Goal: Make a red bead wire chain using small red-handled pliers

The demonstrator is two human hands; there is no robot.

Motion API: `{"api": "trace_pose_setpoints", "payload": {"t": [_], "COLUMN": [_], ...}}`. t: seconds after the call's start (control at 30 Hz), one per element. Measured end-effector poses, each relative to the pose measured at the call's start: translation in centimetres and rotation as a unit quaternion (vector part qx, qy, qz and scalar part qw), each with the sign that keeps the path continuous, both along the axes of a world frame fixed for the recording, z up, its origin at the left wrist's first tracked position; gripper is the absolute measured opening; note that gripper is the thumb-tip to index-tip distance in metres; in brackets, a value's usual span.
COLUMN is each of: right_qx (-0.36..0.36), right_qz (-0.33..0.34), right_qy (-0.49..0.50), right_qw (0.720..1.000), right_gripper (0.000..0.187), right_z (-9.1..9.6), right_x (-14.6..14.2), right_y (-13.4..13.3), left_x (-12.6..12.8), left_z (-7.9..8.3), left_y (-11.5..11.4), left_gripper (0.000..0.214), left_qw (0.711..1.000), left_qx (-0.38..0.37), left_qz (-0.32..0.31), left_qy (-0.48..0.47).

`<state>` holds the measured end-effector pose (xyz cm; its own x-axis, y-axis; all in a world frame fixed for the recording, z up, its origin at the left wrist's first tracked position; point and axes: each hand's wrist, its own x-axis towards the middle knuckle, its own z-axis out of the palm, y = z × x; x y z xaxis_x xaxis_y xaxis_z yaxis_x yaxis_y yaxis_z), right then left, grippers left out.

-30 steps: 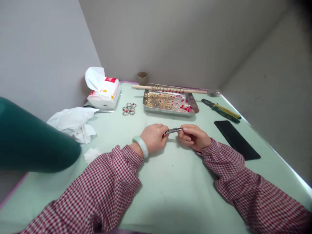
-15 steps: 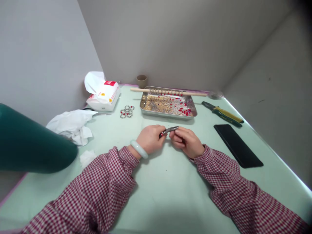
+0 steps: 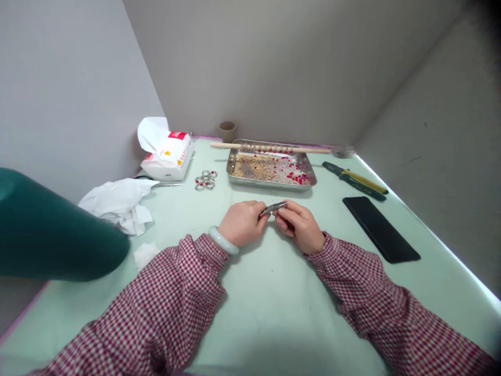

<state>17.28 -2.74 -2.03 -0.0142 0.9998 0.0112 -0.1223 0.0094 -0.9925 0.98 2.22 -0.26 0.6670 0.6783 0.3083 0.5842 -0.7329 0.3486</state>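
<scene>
My left hand [image 3: 242, 223] rests on the pale green table [image 3: 274, 303], its fingers closed round the red handles of small pliers [image 3: 273, 208]. A pale jade bangle [image 3: 223, 240] sits on that wrist. My right hand [image 3: 299, 224] is pinched at the metal tip of the pliers; whatever small thing is between its fingers is too small to make out. Both sleeves are red-and-white checked. Just beyond the hands stands a steel tray [image 3: 271, 168] of gold, white and red beads, with a wooden rod [image 3: 270, 148] strung with beads lying across its far rim.
A cluster of beaded rings [image 3: 206, 179] lies left of the tray. A tissue pack [image 3: 166, 150], crumpled tissues [image 3: 117, 201] and scissors [image 3: 162, 183] are at the left. Green-yellow pliers [image 3: 355, 180] and a black phone [image 3: 380, 228] lie right. A dark green sleeve [image 3: 50, 235] reaches in from the left.
My hands have drawn slightly closer together at the pliers' tip, and the right hand has shifted left. The view has moved a little; the table objects stay put.
</scene>
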Motion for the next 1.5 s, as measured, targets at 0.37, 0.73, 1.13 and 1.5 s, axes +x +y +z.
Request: {"api": "trace_pose_setpoints", "payload": {"t": [0.37,0.73,1.13,1.5], "right_qx": [-0.073,0.055,0.072,0.017], "right_qz": [0.112,0.023,0.003,0.006], "right_qy": [0.147,-0.052,-0.08,-0.059], "right_qw": [0.98,0.997,0.994,0.998], "right_gripper": [0.012,0.017,0.022,0.024], "right_z": [0.8,-0.4,-0.3,-0.3], "right_x": [0.7,0.3,0.1,-0.3], "right_y": [-0.2,-0.3,-0.4,0.1], "left_x": [-0.1,-0.1,-0.4,-0.6], "left_z": [-0.1,-0.2,0.5,0.1], "left_y": [0.3,0.2,-1.2,-0.6], "left_gripper": [0.022,0.019,0.017,0.024], "left_qw": [0.995,0.999,0.999,0.99], "left_qx": [-0.039,-0.01,-0.016,0.063], "left_qz": [-0.062,-0.017,0.029,0.078], "left_qy": [-0.06,-0.034,0.006,0.096]}}
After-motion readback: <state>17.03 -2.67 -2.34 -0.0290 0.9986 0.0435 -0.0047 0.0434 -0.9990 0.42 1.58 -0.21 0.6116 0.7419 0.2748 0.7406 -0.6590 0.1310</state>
